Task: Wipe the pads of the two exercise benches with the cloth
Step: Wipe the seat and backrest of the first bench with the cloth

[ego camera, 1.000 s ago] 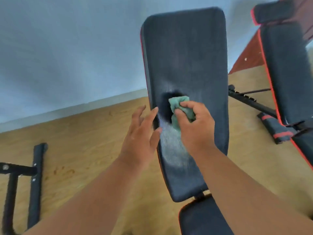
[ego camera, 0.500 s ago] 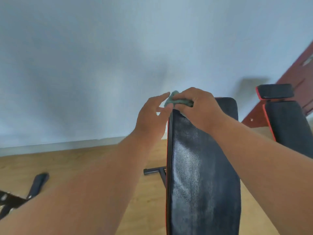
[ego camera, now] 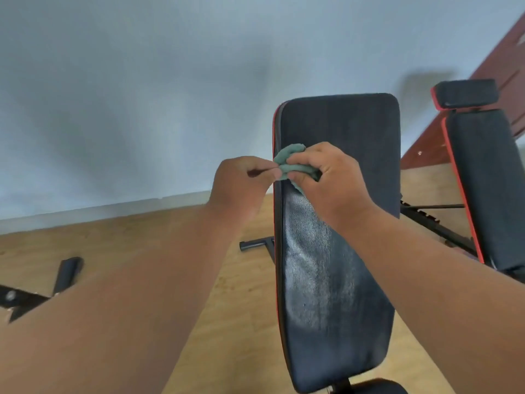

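Lowered from the pad's top, bunched green cloth (ego camera: 292,163).

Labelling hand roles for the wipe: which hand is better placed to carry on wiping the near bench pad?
Right. The right hand grips most of the green cloth over the pad. The left hand only pinches the cloth's edge, off the pad's left side.
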